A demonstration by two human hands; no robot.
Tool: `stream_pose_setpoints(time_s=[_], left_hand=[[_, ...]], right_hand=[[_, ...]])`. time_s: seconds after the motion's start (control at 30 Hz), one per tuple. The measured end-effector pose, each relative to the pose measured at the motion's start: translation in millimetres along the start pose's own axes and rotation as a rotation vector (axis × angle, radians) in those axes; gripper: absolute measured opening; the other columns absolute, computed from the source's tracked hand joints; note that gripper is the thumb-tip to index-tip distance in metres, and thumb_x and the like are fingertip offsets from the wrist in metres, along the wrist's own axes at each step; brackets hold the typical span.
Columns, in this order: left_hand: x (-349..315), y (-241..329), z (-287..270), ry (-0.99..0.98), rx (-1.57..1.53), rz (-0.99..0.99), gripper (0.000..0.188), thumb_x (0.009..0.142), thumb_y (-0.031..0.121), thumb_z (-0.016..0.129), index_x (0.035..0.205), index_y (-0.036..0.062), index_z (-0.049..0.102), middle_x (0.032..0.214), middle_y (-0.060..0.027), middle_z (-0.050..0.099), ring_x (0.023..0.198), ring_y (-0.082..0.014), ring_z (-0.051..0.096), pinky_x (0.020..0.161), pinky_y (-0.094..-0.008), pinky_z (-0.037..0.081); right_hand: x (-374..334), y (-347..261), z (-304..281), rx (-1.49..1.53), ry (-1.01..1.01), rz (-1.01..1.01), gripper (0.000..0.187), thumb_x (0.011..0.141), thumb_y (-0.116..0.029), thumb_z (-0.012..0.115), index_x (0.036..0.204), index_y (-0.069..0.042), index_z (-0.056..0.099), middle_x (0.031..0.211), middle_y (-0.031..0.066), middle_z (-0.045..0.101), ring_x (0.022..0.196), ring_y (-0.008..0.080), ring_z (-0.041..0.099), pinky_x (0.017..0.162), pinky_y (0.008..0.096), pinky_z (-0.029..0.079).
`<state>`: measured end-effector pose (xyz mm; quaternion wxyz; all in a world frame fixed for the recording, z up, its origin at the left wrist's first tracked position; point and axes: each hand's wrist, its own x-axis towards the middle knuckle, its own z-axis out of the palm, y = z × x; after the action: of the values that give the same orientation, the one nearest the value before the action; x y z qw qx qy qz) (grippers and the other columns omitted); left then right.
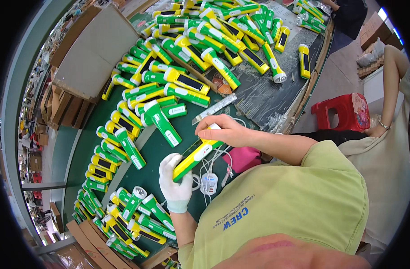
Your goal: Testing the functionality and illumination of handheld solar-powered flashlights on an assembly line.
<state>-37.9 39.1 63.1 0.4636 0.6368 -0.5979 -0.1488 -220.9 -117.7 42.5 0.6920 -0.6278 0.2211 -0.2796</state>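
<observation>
A yellow and green flashlight (196, 158) is held at a slant between my two hands, with its white switch panel facing up. My left hand (176, 183), in a white glove, is closed round the tail end. At the other end, my bare right hand (226, 131) curls its fingers over the white head, partly hiding it. Below the flashlight, a small white charging hub (209, 184) with several white cables lies on the green table (156, 178). Nearest on the table is another green flashlight (162, 123) with a white head.
Many flashlights (187, 83) lie in rows and heaps across the table. A silvery strip (214, 108) and a pink item (245, 159) are close by. Cardboard (95, 54) stands at the far left. A red stool (341, 112) and another person's arm (392, 85) are to the right.
</observation>
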Motion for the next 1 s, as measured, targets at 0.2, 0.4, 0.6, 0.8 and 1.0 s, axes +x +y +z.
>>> stream_pose_setpoints(time_s=[0.2,0.4,0.6,0.8,1.0], left_hand=[[-4.4,-3.1,-0.1,-0.011,-0.01,-0.042,0.041,0.07,-0.005,0.066,0.11,0.0021,0.06,0.113,-0.0168,0.061,0.1,-0.0309,0.062,0.089,-0.0356,0.049],[-3.8,-3.5,0.5,-0.01,-0.008,-0.04,0.041,0.07,-0.004,0.066,0.11,0.0023,0.06,0.112,-0.0166,0.061,0.1,-0.031,0.062,0.089,-0.0357,0.049],[-1.5,-3.0,1.9,-0.026,0.004,-0.052,0.041,0.07,-0.004,0.067,0.11,0.0026,0.06,0.112,-0.0161,0.061,0.1,-0.031,0.062,0.089,-0.0355,0.049],[-1.9,-2.1,0.7,-0.019,0.007,-0.066,0.04,0.07,-0.005,0.067,0.11,0.0029,0.06,0.112,-0.0158,0.061,0.1,-0.0309,0.062,0.089,-0.0353,0.049],[-1.6,-3.0,1.8,-0.019,-0.009,-0.073,0.039,0.071,-0.004,0.068,0.109,0.0026,0.06,0.111,-0.0161,0.061,0.1,-0.0312,0.062,0.089,-0.0355,0.049]], right_hand=[[0.0,3.6,1.0,-0.01,-0.032,0.032,0.027,0.095,-0.024,0.062,0.105,0.001,0.065,0.096,0.0042,0.065,0.092,0.0093,0.058,0.08,0.0255,0.046],[0.3,5.7,0.5,-0.003,-0.027,0.045,0.028,0.095,-0.025,0.062,0.104,0.0,0.065,0.096,0.0038,0.065,0.091,0.0089,0.058,0.08,0.0253,0.046],[0.8,9.0,-1.3,-0.007,-0.018,0.046,0.027,0.095,-0.025,0.062,0.104,0.001,0.066,0.096,0.0039,0.065,0.091,0.0088,0.058,0.08,0.0254,0.046],[1.6,8.8,-0.2,-0.022,-0.027,0.079,0.026,0.095,-0.023,0.062,0.104,0.001,0.066,0.095,0.0039,0.065,0.09,0.0089,0.058,0.079,0.0251,0.046],[1.9,10.0,-0.2,-0.008,-0.002,0.084,0.026,0.095,-0.026,0.062,0.101,-0.001,0.067,0.094,0.0024,0.065,0.089,0.0083,0.058,0.077,0.0243,0.045]])
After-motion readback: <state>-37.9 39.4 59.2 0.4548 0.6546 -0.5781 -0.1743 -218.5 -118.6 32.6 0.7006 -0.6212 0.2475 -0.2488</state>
